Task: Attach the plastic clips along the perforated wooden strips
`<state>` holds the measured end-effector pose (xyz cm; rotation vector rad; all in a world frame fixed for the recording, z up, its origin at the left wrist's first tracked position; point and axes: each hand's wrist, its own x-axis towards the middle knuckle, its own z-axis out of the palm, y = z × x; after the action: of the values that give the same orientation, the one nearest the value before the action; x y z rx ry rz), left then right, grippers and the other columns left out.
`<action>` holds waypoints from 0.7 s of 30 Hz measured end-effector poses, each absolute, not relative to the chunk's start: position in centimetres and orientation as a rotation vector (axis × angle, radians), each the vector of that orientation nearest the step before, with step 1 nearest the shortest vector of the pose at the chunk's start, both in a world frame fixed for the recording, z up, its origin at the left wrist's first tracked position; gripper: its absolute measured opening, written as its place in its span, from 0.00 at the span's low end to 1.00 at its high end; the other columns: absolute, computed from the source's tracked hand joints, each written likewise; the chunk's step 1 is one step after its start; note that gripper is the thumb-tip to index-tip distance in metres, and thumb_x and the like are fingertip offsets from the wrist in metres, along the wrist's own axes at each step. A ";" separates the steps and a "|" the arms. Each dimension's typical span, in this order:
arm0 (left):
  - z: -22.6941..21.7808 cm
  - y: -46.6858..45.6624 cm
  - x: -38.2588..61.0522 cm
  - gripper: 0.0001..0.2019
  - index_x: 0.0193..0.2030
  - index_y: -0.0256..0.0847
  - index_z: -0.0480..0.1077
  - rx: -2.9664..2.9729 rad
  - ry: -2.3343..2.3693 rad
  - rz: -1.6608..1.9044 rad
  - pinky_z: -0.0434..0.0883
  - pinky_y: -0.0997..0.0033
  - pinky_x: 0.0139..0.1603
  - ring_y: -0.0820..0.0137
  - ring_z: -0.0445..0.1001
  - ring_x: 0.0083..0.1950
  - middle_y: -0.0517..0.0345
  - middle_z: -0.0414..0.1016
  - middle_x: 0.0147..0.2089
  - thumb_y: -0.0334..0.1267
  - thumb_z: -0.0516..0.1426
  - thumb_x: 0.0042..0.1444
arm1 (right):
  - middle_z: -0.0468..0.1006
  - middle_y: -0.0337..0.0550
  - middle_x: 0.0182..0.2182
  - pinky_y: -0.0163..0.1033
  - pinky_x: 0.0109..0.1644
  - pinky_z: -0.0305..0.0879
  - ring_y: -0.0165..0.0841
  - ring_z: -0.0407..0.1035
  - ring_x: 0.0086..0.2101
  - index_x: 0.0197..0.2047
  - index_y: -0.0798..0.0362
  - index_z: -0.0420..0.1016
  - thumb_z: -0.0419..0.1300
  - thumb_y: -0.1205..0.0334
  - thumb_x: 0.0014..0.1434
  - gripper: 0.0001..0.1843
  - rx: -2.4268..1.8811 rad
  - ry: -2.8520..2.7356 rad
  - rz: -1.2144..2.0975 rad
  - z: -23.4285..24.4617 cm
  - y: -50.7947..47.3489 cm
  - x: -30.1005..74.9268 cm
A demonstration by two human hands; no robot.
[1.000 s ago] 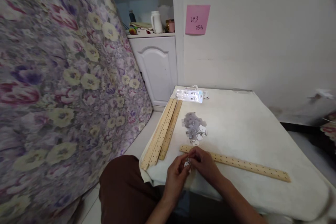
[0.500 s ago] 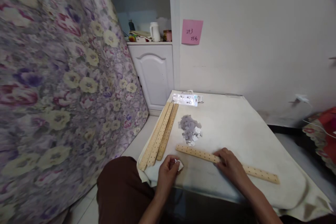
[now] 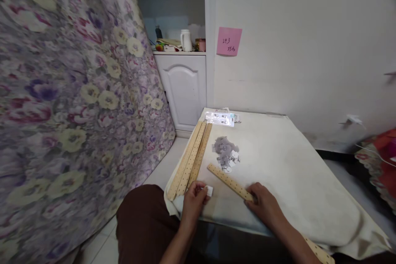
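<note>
My left hand is closed in a pinch on a small flat white piece just above the near edge of the table. My right hand grips a pale wooden strip with rows of small holes. This strip slants from the middle of the table towards me, its near end coming out below my right forearm. Beyond its far end lies a pile of small grey pieces, with white ones at its near right side.
Several more holed wooden strips lie lengthwise along the left table edge. A clear package with small metal parts sits at the back left of the cloth-covered table. A flowered curtain hangs at left.
The wooden strip in my right hand has turned, its near end swinging towards me. The white piece in my left hand has shifted slightly left and up and now shows flatter.
</note>
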<state>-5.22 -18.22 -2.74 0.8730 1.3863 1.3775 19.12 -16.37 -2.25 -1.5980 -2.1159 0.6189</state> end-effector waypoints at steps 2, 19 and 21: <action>-2.8 -18.3 -5.3 0.12 0.30 0.40 0.65 0.864 1.375 1.381 0.61 0.79 0.23 0.78 0.66 0.21 0.69 0.66 0.21 0.43 0.61 0.44 | 0.71 0.42 0.34 0.40 0.41 0.62 0.37 0.67 0.37 0.33 0.51 0.70 0.58 0.64 0.48 0.06 -1.600 -2.119 0.653 -2.3 -16.2 19.4; -1.0 -18.7 -3.0 0.08 0.34 0.38 0.70 1.023 1.283 1.329 0.69 0.75 0.31 0.72 0.73 0.29 0.62 0.75 0.27 0.40 0.58 0.50 | 0.75 0.34 0.24 0.33 0.28 0.60 0.28 0.68 0.23 0.36 0.52 0.68 0.63 0.58 0.49 0.12 -0.954 -1.365 1.657 -2.0 -14.5 10.8; -1.0 -18.4 -3.2 0.07 0.34 0.39 0.70 1.047 1.308 1.345 0.69 0.75 0.32 0.72 0.74 0.30 0.62 0.75 0.28 0.40 0.58 0.51 | 0.74 0.33 0.23 0.32 0.26 0.59 0.27 0.67 0.21 0.36 0.52 0.67 0.64 0.58 0.47 0.14 -0.965 -1.345 1.680 -2.0 -13.6 10.7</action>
<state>-3.17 -18.38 -1.04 1.0466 1.3084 1.3447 10.68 -13.64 -2.04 -0.9654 -1.3455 1.6796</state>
